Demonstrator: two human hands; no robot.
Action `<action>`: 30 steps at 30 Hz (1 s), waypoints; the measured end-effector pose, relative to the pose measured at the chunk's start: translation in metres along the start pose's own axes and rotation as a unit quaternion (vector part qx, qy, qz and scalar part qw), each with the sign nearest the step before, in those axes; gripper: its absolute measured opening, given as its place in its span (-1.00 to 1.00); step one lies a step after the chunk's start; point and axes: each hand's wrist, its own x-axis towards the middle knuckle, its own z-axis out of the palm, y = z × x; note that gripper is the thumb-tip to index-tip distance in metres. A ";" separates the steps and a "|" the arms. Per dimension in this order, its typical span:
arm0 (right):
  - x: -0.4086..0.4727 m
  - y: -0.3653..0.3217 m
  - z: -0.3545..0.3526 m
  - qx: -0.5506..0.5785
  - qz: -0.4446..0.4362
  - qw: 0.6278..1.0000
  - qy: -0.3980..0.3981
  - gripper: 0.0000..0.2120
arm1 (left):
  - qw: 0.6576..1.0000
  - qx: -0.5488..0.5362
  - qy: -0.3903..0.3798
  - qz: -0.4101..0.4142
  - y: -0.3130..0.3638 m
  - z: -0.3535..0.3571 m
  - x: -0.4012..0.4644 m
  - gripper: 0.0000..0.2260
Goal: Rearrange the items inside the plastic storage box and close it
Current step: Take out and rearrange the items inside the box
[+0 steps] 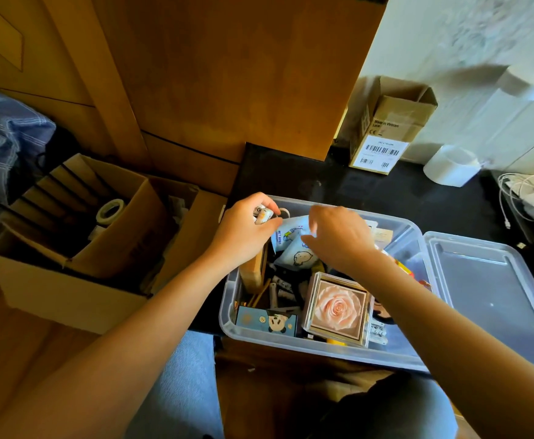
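Clear plastic storage box (227, 308) sits open on dark tabletop (354, 185), its lid (487, 296) lying flat just right of it. Left hand (243, 226) pinches a small patterned roll (264, 214) over the box's far-left corner. Right hand (338, 236) reaches into wet-wipe packets (294, 248) (grip hidden, cannot tell). Rose display cube (337, 308) near front wall.

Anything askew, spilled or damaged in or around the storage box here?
Nothing spilled or damaged. The storage box is crammed untidily, and its lid lies off, beside it on the right.
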 end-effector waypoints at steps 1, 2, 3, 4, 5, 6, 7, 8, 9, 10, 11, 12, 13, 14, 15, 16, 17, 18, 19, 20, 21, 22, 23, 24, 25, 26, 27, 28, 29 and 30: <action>-0.001 -0.004 0.000 0.009 -0.031 0.998 -0.053 -0.68 | 1.000 -0.001 0.000 0.001 0.000 0.000 0.000 -0.95; -0.003 -0.007 -0.001 0.022 -0.061 0.991 -0.118 -0.67 | 1.000 -0.004 0.000 0.003 -0.001 0.000 0.000 -0.96; -0.005 -0.011 -0.001 0.034 -0.084 0.979 -0.184 -0.68 | 1.000 -0.012 -0.001 0.004 -0.001 0.000 0.000 -0.97; -0.006 -0.015 0.001 0.031 -0.106 0.965 -0.237 -0.71 | 1.000 -0.024 -0.003 0.004 -0.002 -0.001 0.000 -0.97; -0.005 -0.017 0.006 0.006 -0.121 0.954 -0.273 -0.77 | 0.999 -0.034 -0.003 0.003 -0.002 -0.001 -0.001 -0.97; -0.002 -0.020 0.013 -0.025 -0.125 0.949 -0.289 -0.82 | 0.999 -0.039 -0.003 0.002 -0.003 -0.001 -0.001 -0.95; 0.001 -0.025 0.020 -0.053 -0.119 0.946 -0.297 -0.81 | 0.999 -0.041 -0.003 0.002 -0.003 -0.001 -0.002 -0.93; 0.004 -0.028 0.026 -0.073 -0.108 0.945 -0.301 -0.79 | 0.999 -0.043 -0.004 0.003 -0.003 0.000 -0.002 -0.90; 0.008 -0.031 0.032 -0.084 -0.089 0.944 -0.307 -0.81 | 0.999 -0.046 -0.006 0.004 -0.003 0.000 -0.003 -0.88; 0.012 -0.034 0.037 -0.097 -0.076 0.942 -0.312 -0.88 | 0.999 -0.049 -0.007 0.004 -0.003 0.001 -0.003 -0.87; 0.015 -0.037 0.039 -0.108 -0.068 0.940 -0.318 -0.89 | 0.999 -0.051 -0.007 0.002 -0.003 0.001 -0.003 -0.87; 0.018 -0.038 0.042 -0.115 -0.064 0.936 -0.325 -0.81 | 0.999 -0.053 -0.007 0.001 -0.003 0.000 -0.002 -0.87; 0.021 -0.039 0.044 -0.123 -0.066 0.933 -0.332 -0.77 | 0.998 -0.056 -0.007 0.000 -0.003 0.001 -0.002 -0.87; 0.024 -0.040 0.046 -0.131 -0.070 0.930 -0.336 -0.75 | 0.998 -0.058 -0.007 -0.001 -0.003 0.000 -0.002 -0.87; 0.025 -0.042 0.047 -0.139 -0.075 0.927 -0.339 -0.75 | 0.998 -0.059 -0.007 -0.001 -0.004 0.001 -0.002 -0.88; 0.026 -0.045 0.048 -0.147 -0.078 0.924 -0.344 -0.77 | 0.998 -0.059 -0.005 -0.001 -0.004 0.001 -0.002 -0.88; 0.027 -0.048 0.049 -0.157 -0.080 0.922 -0.344 -0.81 | 0.998 -0.059 -0.003 0.001 -0.004 0.001 -0.002 -0.90; 0.027 -0.051 0.051 -0.167 -0.083 0.921 -0.341 -0.87 | 0.998 -0.059 0.000 0.003 -0.004 0.001 -0.002 -0.91; 0.026 -0.055 0.052 -0.173 -0.085 0.923 -0.332 -0.94 | 0.998 -0.060 0.003 0.004 -0.004 0.001 -0.002 -0.91; 0.025 -0.057 0.054 -0.175 -0.081 0.928 -0.320 -0.95 | 0.998 -0.061 0.005 0.004 -0.004 0.001 -0.002 -0.91; 0.023 -0.060 0.057 -0.183 -0.077 0.930 -0.308 -0.95 | 0.998 -0.061 0.006 0.003 -0.004 0.001 -0.003 -0.91; 0.020 -0.062 0.061 -0.197 -0.072 0.931 -0.298 -0.92 | 0.998 -0.062 0.005 0.002 -0.004 0.001 -0.003 -0.91; 0.017 -0.062 0.065 -0.212 -0.061 0.930 -0.293 -0.86 | 0.998 -0.062 0.004 0.000 -0.004 0.001 -0.003 -0.91; 0.015 -0.062 0.071 -0.223 -0.048 0.930 -0.289 -0.80 | 0.998 -0.060 0.004 -0.001 -0.004 0.001 -0.004 -0.92; 0.013 -0.062 0.076 -0.224 -0.035 0.931 -0.286 -0.78 | 0.998 -0.059 0.004 -0.002 -0.004 0.001 -0.004 -0.93; 0.012 -0.062 0.078 -0.221 -0.024 0.933 -0.284 -0.77 | 0.998 -0.061 0.003 -0.002 -0.005 0.001 -0.004 -0.93; 0.012 -0.062 0.078 -0.214 -0.017 0.934 -0.284 -0.77 | 0.998 -0.064 0.004 -0.002 -0.005 0.000 -0.004 -0.93; 0.012 -0.061 0.079 -0.202 -0.008 0.936 -0.287 -0.77 | 0.998 -0.069 0.005 -0.004 -0.005 0.000 -0.004 -0.92; 0.012 -0.061 0.079 -0.184 0.003 0.939 -0.292 -0.76 | 0.997 -0.073 0.007 -0.007 -0.005 0.000 -0.003 -0.91; 0.012 -0.061 0.079 -0.166 0.013 0.940 -0.298 -0.76 | 0.997 -0.076 0.009 -0.011 -0.005 0.000 -0.003 -0.89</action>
